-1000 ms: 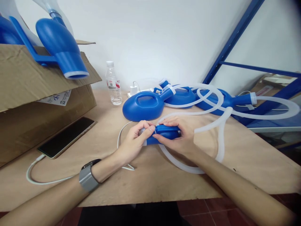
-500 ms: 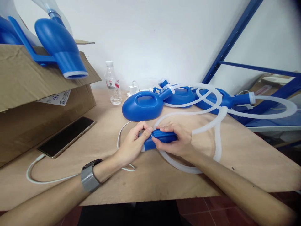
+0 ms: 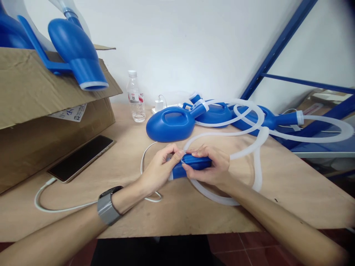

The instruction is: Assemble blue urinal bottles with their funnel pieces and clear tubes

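Presently, the right hand [image 3: 219, 164] grips a blue part [image 3: 197, 160], the left hand [image 3: 158, 167] pinching its end (apparently unfinished); one hosed bottle [image 3: 269, 119] behind looks assembled.

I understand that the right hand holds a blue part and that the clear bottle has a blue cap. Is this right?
One detail is wrong: in the head view, the clear bottle has a white cap, not blue. The right hand does hold a blue part.

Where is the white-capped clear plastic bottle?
The bottle stands left of centre in the head view, between the brown cardboard box and a blue plastic jug.
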The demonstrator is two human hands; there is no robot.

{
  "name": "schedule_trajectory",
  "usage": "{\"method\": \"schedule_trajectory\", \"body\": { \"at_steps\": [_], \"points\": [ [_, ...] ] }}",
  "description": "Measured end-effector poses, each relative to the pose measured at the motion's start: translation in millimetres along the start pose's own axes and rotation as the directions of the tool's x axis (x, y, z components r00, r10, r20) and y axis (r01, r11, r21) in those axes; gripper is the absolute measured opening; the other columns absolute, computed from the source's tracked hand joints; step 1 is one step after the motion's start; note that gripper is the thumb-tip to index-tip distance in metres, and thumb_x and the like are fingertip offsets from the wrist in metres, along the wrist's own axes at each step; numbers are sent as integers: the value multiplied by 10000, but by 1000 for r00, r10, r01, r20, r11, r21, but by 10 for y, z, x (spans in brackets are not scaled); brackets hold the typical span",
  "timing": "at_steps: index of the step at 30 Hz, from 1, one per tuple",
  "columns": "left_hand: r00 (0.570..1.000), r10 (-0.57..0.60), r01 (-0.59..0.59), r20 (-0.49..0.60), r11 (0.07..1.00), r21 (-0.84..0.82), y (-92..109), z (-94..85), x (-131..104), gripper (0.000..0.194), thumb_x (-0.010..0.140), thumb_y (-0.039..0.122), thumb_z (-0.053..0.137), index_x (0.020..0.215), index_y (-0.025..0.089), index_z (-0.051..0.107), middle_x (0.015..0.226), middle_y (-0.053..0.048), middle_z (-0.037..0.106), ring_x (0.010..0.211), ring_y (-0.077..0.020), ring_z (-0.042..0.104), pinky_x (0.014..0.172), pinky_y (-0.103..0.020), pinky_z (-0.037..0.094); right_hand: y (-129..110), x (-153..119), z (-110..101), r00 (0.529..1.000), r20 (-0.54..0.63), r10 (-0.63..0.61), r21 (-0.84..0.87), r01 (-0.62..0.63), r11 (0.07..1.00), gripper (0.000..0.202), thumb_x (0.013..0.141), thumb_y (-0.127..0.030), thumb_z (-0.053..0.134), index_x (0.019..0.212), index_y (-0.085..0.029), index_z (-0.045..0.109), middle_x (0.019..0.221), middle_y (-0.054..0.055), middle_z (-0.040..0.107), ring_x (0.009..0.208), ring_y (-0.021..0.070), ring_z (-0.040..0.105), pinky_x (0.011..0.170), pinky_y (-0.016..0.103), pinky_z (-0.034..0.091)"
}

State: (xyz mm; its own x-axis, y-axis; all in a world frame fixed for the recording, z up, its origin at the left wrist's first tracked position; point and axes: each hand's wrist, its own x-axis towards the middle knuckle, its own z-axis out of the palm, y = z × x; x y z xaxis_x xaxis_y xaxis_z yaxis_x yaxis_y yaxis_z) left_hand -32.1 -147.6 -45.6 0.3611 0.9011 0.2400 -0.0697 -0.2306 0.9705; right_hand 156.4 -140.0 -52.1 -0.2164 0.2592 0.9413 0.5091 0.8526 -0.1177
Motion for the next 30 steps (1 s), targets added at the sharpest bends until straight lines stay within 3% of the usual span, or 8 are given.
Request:
{"method": "schedule_trajectory", "body": {
  "at_steps": [7, 15, 23, 30],
  "points": [
    [999, 9, -9, 36, 1000, 1, 43, 13, 12, 444, 1003, 560, 587, 746, 200, 543, 758, 20, 554, 716, -124, 516, 675, -236, 431, 13, 28, -6, 999, 28, 24, 61, -26, 998, 334, 716, -249, 831, 940, -259, 583, 765, 10, 741, 610, 200, 733, 531, 322, 602],
    [997, 23, -26, 77, 999, 40, 73, 7, 15, 477, 1012, 578, 553, 735, 195, 493, 738, 27, 464, 700, -126, 435, 659, -248, 386, 33, -8, -8, 998, 48, 42, 79, -45, 996, 375, 722, -326, 867, 942, -258, 571, 785, 16, 749, 626, 208, 736, 556, 339, 596],
    [994, -5, 5, 105, 1000, -1, 40, 2, 14, 488, 994, 652, 528, 791, 209, 501, 789, 14, 531, 755, -149, 491, 722, -273, 435, 15, 31, -64, 994, 76, 83, 62, -87, 994, 329, 752, -285, 851, 910, -265, 563, 755, -12, 730, 614, 203, 742, 549, 323, 601],
    [994, -35, 34, 108, 999, 4, 19, -35, -7, 245, 1030, 475, 542, 1023, 234, 583, 1014, -22, 592, 960, -175, 554, 874, -294, 452, 49, 43, -85, 993, 67, 99, 75, -104, 992, 325, 721, -262, 852, 867, -258, 561, 758, 9, 759, 616, 218, 753, 549, 334, 607]
  ]
}}
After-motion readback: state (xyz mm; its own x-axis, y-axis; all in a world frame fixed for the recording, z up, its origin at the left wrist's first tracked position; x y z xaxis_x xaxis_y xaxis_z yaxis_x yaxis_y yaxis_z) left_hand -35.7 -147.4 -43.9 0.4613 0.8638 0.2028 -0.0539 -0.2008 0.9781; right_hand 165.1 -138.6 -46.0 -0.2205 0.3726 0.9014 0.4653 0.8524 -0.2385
